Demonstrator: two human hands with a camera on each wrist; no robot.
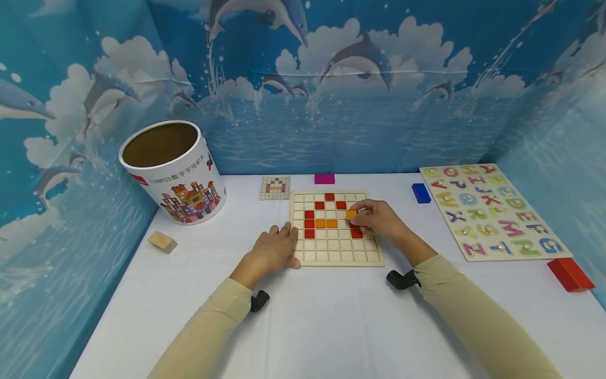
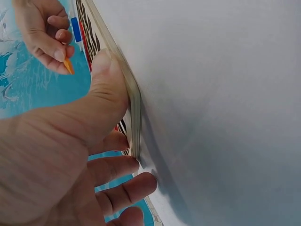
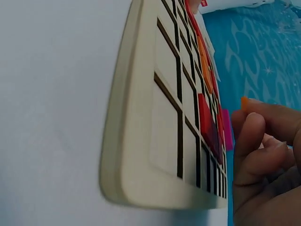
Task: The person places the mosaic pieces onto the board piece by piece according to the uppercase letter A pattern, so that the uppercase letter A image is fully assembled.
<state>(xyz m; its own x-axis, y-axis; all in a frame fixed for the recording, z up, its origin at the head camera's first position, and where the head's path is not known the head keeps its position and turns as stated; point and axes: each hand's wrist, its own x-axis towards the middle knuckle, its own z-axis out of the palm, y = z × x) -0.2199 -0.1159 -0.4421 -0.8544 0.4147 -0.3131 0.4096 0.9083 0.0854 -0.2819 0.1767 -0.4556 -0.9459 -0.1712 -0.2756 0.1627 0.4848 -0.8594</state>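
Observation:
A wooden grid board lies on the white table with red tiles and two orange tiles in its squares. My right hand pinches one more orange tile between thumb and fingertips, over the board's right side. In the right wrist view just a sliver of that orange tile shows at the fingertips. My left hand rests at the board's left edge, thumb near the front corner. The left wrist view shows its fingers fairly straight along the edge.
A small pattern card and a magenta block lie behind the board. To the left stand a white bucket and a plain wooden block. At right are a blue block, a letter board and a red block.

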